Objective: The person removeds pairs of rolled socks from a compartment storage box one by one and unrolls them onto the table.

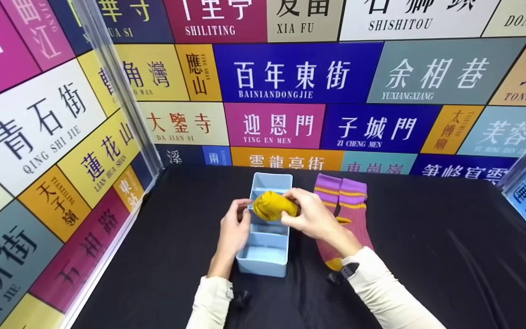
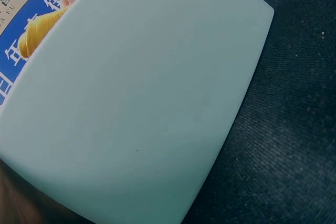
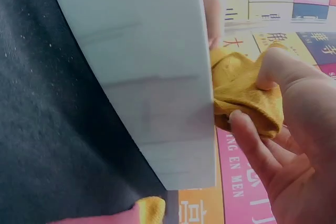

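A light blue storage box (image 1: 263,267) with dividers stands lengthwise on the black cloth. My right hand (image 1: 311,214) grips a mustard-yellow rolled-up pair of socks (image 1: 272,206) over the box's middle compartments. From the right wrist, the yellow roll (image 3: 244,93) shows at the box's rim, thumb on one side and fingers on the other. My left hand (image 1: 235,228) holds the box's left wall, its fingertips at the rim. The box's pale outer wall (image 2: 142,87) fills most of the left wrist view, with the yellow roll (image 2: 39,32) peeking past its edge.
A pair of purple and pink socks (image 1: 352,205) with yellow stripes lies flat to the right of the box, partly under my right forearm. Sign-printed panels (image 1: 290,73) stand behind and at the left, with a clear upright strip (image 1: 121,82) at the left corner.
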Available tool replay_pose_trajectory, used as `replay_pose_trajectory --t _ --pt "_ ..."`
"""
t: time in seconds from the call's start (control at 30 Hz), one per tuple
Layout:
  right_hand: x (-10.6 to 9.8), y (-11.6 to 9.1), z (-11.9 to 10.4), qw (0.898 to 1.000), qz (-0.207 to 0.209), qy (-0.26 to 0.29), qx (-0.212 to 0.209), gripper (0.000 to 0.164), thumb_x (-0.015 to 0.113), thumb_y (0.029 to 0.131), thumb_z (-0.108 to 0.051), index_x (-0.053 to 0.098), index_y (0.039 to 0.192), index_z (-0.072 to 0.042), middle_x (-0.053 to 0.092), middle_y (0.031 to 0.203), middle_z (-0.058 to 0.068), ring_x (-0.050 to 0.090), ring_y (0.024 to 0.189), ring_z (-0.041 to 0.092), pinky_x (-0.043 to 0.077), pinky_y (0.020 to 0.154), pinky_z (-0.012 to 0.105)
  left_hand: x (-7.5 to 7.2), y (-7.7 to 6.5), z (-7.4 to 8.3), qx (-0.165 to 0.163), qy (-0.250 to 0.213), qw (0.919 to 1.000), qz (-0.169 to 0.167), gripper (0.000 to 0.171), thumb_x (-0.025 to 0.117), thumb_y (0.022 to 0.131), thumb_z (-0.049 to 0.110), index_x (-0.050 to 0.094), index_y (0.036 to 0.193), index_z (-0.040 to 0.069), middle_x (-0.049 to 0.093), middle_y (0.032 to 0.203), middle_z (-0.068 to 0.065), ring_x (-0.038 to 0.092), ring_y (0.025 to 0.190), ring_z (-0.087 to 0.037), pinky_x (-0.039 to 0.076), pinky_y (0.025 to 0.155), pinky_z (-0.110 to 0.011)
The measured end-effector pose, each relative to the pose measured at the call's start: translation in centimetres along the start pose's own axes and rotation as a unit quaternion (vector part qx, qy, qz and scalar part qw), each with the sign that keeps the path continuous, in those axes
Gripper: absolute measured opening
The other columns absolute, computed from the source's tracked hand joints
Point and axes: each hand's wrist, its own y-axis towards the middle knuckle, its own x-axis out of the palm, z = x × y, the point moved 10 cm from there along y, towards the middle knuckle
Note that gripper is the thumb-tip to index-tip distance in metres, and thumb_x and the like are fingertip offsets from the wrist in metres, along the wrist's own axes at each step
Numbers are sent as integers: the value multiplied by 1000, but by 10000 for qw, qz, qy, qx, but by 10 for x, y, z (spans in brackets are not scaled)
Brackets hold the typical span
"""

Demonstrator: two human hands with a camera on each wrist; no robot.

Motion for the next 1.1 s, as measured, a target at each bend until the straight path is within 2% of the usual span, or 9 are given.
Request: replay_pose_trajectory --t 0.13,0.37,0.57,0.7,0.87,1.1 --pt "-5 -3 2 9993 -64 362 74 31 82 88 -14 71 117 -11 76 102 2 64 79 16 54 66 26 0 0 0 68 25 10000 18 28 59 107 8 71 132 13 77 125 -6 73 103 -17 57 95 -38" --pt "-21 -12 10 9986 -199 442 232 35 85 90 -16 69 121 -21 75 111 -6 66 91 16 56 78 29 -1 0 2 108 -35 9999 53 28 58 106 7 71 131 12 78 125 -8 74 103 -17 57 96 -38" --pt "-37 -27 21 9930 -208 1119 329 36 85 91 -10 69 122 -18 72 113 1 67 95 23 60 78 27 -1 0 1 81 33 9999 51 28 58 107 9 71 131 15 77 126 -11 73 102 -16 58 93 -36" --pt "-52 -40 37 9877 -158 1463 526 38 87 91 -11 69 125 -17 72 117 4 69 97 25 63 82 27 -1 0 1 80 33 10000 45 29 58 107 10 71 132 15 77 127 -10 72 103 -16 57 93 -37" --pt "-73 -60 60 9840 -140 1605 762 40 86 93 -14 67 128 -15 71 122 8 72 102 25 63 89 26 -1 -1 2 103 47 9999 21 29 58 107 10 71 133 13 76 128 -9 73 105 -17 57 94 -39" --pt "-99 -91 92 9825 -109 1568 1002 41 84 95 -13 67 132 -11 72 117 13 74 95 21 62 85 24 -1 -1 0 47 76 10000 -26 29 58 108 11 71 132 18 76 130 -12 71 104 -17 57 93 -37"
